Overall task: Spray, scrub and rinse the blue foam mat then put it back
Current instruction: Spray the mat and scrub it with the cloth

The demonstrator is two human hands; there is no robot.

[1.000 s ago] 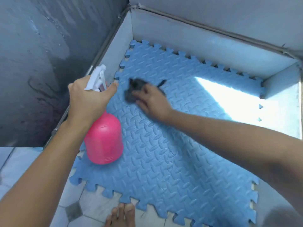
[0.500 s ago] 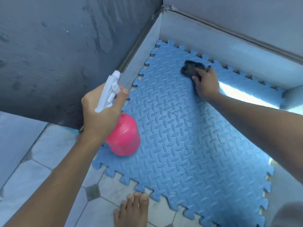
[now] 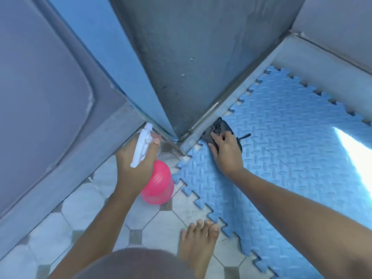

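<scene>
In the wall corner, I scrub the blue foam mat (image 3: 281, 168).
My right hand (image 3: 227, 153) grips a dark cloth (image 3: 221, 125) against it; my left hand (image 3: 133, 166) holds the spray bottle (image 3: 159, 185) ready.

The grey wall (image 3: 191, 67) hems the mat (image 3: 281, 162) at left; centre lies open.

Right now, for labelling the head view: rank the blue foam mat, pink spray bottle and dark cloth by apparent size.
1. blue foam mat, largest by far.
2. pink spray bottle, nearer the camera.
3. dark cloth, partly under the right hand, so ranks two and three are unsure.
</scene>
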